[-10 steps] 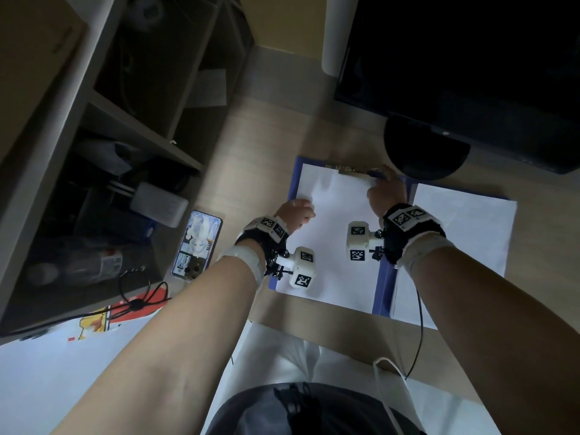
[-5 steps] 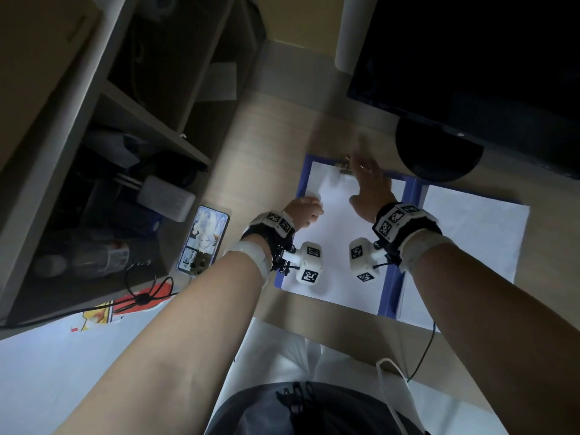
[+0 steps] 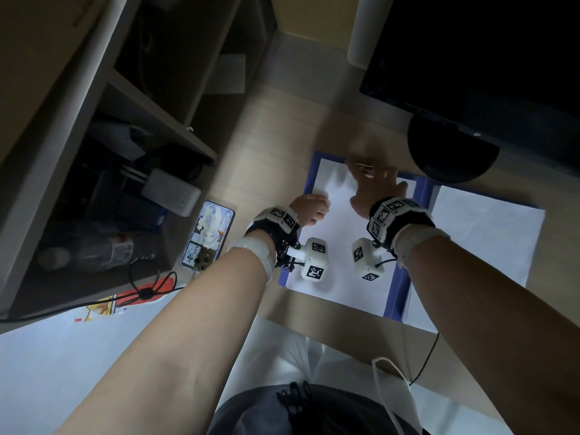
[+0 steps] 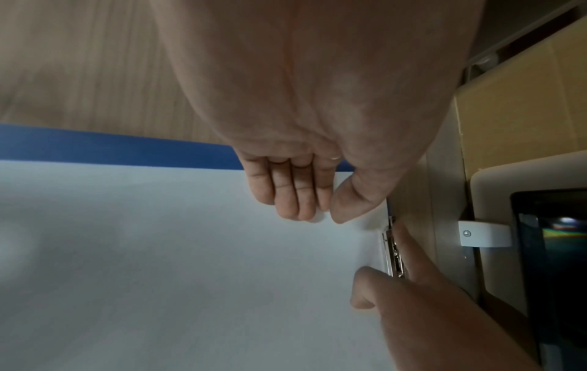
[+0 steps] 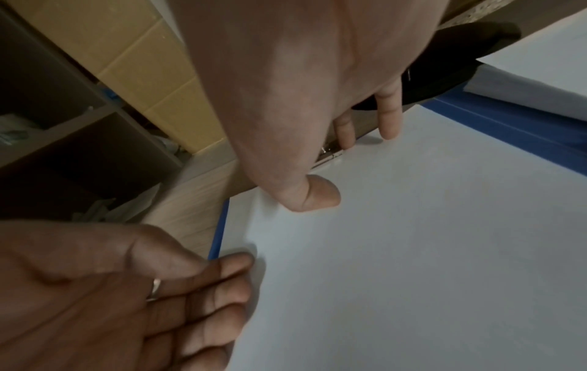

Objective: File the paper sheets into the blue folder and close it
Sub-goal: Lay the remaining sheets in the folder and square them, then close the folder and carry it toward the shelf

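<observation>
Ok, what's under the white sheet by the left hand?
The blue folder shows as a border around the paper sheet. Whatever lies directly beneath the sheet is covered; the left hand pinches its edge.

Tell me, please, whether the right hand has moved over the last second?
Yes. The right hand has slid left along the folder's top edge, away from the monitor's round base, and now reaches over the metal clip.

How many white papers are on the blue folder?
2 that I can see: one paper on the folder's left half under both hands, one paper on its right half. More sheets may hide underneath.
</observation>
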### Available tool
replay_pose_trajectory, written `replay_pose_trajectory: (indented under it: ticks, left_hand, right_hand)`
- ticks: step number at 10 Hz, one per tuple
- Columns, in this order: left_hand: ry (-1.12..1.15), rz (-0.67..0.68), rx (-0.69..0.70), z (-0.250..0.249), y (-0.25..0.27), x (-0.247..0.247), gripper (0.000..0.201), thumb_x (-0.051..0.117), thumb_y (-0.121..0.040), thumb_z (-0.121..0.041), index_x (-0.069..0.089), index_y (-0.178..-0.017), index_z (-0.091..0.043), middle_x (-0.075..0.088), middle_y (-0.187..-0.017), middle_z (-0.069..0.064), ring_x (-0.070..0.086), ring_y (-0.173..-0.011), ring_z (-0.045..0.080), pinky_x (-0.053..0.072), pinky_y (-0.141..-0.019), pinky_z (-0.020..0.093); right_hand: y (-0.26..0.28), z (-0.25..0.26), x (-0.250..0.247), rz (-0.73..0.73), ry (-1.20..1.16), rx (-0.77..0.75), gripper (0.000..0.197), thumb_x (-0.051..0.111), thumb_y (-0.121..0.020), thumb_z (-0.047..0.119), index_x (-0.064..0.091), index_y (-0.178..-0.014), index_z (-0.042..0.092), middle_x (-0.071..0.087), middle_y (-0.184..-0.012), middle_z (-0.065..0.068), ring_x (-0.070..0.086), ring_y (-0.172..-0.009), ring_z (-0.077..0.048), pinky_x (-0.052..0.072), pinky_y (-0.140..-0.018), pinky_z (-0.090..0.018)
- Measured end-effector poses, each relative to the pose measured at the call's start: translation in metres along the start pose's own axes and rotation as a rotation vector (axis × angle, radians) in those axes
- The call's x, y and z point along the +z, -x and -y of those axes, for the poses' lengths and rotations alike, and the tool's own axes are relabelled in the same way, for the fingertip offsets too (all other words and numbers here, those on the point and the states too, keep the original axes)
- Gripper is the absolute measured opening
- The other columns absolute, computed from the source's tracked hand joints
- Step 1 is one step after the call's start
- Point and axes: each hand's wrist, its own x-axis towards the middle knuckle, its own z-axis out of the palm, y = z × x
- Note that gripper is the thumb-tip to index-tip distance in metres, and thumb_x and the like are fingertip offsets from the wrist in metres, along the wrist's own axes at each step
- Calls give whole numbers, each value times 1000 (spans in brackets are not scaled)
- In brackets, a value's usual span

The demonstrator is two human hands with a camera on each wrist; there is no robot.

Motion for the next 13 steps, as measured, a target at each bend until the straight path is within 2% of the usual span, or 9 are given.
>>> replay_pose_trajectory:
  ticks: [2,4,5,7,8,9,11,12,13]
  left_hand:
    - [144,164,-108,-5,0,-2,66,18,-102,-16,52,-45,-20,38,-32,-6,35,-24,2,22,-26,8]
    - [113,36,-30,-1,3,0,39,28,-98,-5,26,-61,-19,32,-36,-12,27,-28,2,18,-31,13]
    - [87,-167,0,-4,12,-3,36,37,-99,-13,39,-63,-20,49,-57,-11,46,-49,0,38,-49,13]
    - [-246,-492,75,4,29,-8,37,46,-98,-29,33,-63,-31,32,-68,-14,29,-59,-1,28,-56,12]
    - [-310,-487,46,13,31,-11,11,48,-97,-27,53,-87,-24,35,-68,-10,36,-60,6,33,-57,16]
    - [-279,-423,46,19,26,-16,35,53,-95,-22,60,-124,-4,51,-87,1,47,-86,18,41,-78,26]
    - [-128,-309,-107,4,33,-10,45,67,-79,-26,58,-94,15,34,-61,5,32,-52,22,31,-56,29]
    - [-114,-305,-138,-1,37,-9,35,69,-69,-33,44,-62,-9,37,-61,8,37,-55,24,38,-64,34]
    - [-163,-346,-62,-6,41,-7,30,65,-80,-33,62,-91,-6,55,-83,9,53,-76,27,53,-84,41]
  right_hand:
    - [-3,6,0,6,22,-9,86,52,-87,31,-5,-150,49,9,-161,-10,17,-141,-43,33,-105,-57]
    - [-1,-15,-2,-14,-142,-59,81,57,-86,32,12,-153,41,21,-159,-5,28,-136,-42,37,-104,-51]
    - [10,-29,4,-105,-358,-32,84,59,-85,25,14,-156,32,24,-161,-5,25,-143,-38,36,-110,-52]
    - [34,-41,13,-14,-787,69,61,58,-90,25,40,-148,22,43,-150,-10,43,-136,-31,39,-109,-42]
    - [40,-42,17,80,-907,157,61,56,-93,23,37,-150,13,41,-153,-11,41,-139,-30,37,-111,-40]
    - [44,-37,28,126,-837,187,73,60,-88,26,30,-153,14,34,-157,-8,33,-143,-32,34,-114,-42]
    - [49,-36,35,116,-802,175,80,60,-83,16,26,-155,19,32,-158,-4,29,-145,-31,32,-115,-43]
    - [51,-38,32,146,-838,159,82,60,-83,16,23,-156,20,28,-160,-3,27,-146,-30,30,-117,-45]
    - [55,-40,23,179,-858,131,80,61,-84,19,25,-155,18,29,-160,-4,28,-146,-30,30,-116,-44]
